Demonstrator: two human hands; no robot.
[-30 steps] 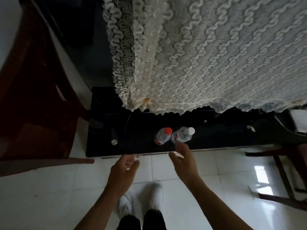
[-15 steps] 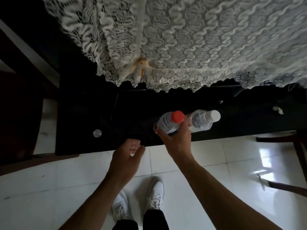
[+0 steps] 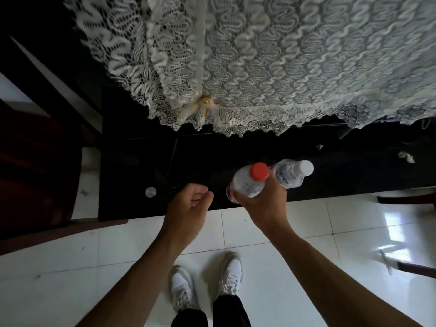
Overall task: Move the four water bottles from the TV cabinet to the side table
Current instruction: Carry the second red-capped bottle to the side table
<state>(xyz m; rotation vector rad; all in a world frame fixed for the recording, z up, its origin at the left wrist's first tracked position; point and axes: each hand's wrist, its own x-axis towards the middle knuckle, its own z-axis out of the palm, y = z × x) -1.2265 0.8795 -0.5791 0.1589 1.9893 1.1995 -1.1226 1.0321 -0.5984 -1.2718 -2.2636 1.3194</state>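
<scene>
Two clear water bottles are at the front of the black TV cabinet. My right hand grips the red-capped bottle around its body, tilted toward me. Just right of it is the white-capped bottle, touching the first; whether my fingers also hold it is hidden. My left hand hovers at the cabinet's front edge with loosely curled fingers and holds nothing. No other bottles and no side table are in view.
A white lace cloth hangs over the screen above the cabinet. A round silver knob sits on the cabinet top at left, a crumpled scrap at right. Dark red furniture stands left, wooden legs right, white tiled floor below.
My right hand reached forward, closed around the red-capped bottle and now holds it tilted. I have stepped closer to the cabinet. My left hand stayed near the front edge.
</scene>
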